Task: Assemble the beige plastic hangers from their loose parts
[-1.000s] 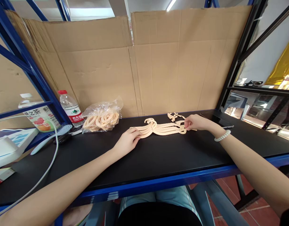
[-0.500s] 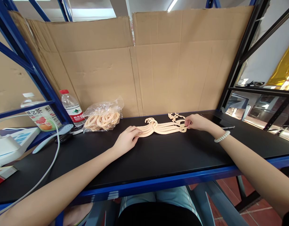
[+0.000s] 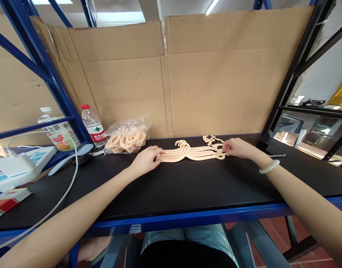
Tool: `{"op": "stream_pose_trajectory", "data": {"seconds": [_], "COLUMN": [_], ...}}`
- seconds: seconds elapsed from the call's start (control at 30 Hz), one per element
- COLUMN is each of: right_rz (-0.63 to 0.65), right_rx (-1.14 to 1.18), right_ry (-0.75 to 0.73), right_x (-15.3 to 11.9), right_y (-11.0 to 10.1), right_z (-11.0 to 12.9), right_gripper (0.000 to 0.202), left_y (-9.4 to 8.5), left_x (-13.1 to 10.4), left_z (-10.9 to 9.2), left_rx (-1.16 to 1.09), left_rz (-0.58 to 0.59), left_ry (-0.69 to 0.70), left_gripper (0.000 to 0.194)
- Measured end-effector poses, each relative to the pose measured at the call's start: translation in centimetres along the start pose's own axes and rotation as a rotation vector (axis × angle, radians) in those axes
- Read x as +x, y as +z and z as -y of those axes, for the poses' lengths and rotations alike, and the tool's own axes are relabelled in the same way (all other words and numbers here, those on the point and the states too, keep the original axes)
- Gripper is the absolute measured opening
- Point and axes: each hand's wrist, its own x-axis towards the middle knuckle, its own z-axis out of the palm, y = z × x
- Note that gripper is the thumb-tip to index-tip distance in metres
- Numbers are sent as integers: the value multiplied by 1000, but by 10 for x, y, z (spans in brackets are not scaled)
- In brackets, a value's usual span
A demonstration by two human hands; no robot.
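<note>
Several cream plastic clothes hangers (image 3: 175, 154) lie flat on the black tabletop, overlapped in a row with their hooks (image 3: 182, 144) fanned out on the far side. My left hand (image 3: 145, 160) is at their left ends, its thumb and fingers closed around the edges. At the opposite ends my right hand (image 3: 238, 147) has its fingertips pinched together on a small cream loop piece (image 3: 220, 153). More small cream pieces (image 3: 211, 140) lie in a loose cluster just behind the hangers' right ends. My fingertips hide part of what each hand touches.
A clear bag of cream rings (image 3: 129, 139) stands left of the hangers, beside a red-capped water bottle (image 3: 93, 126). A brush (image 3: 72, 155), a white cable (image 3: 72, 182) and a power strip (image 3: 34, 160) are farther left. A phone (image 3: 263, 146) lies right; cardboard (image 3: 199, 82) walls the back.
The view has turned slightly left. My left hand has slid a little leftward along the hangers, showing more of their left ends. My right hand stays at the right ends.
</note>
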Motion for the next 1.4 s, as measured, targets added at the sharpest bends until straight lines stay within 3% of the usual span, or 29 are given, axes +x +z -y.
{"op": "stream_pose_trajectory", "data": {"seconds": [0.27, 0.5, 0.63, 0.73, 0.83, 0.93, 1.3, 1.4], "right_rz": [-37, -210, -321, -370, -374, -369, -387, -309], "right_rx": [45, 85, 129, 146, 157, 165, 158, 153], "right_ry": [-22, -49, -12, 32, 57, 68, 36, -7], "right_x": [0, 0, -4, -6, -7, -6, -3, -4], "right_y": [-3, -4, -6, -9, -11, -12, -6, -11], "right_z": [0, 3, 8, 12, 15, 15, 8, 8], "right_gripper": [12, 11, 12, 13, 12, 13, 14, 15], "left_y": [-12, -15, -6, 4, 9, 10, 14, 15], "left_x": [0, 0, -1, -2, -4, -3, -2, -2], "left_z": [7, 9, 13, 14, 13, 13, 20, 22], "left_rx": [70, 51, -32, -44, -23, -18, -36, -34], "left_rz": [73, 77, 38, 181, 339, 396, 395, 381], "left_ry": [-15, -16, 80, 87, 7, -52, -55, -66], "left_gripper": [19, 20, 46, 60, 58, 56, 57, 58]}}
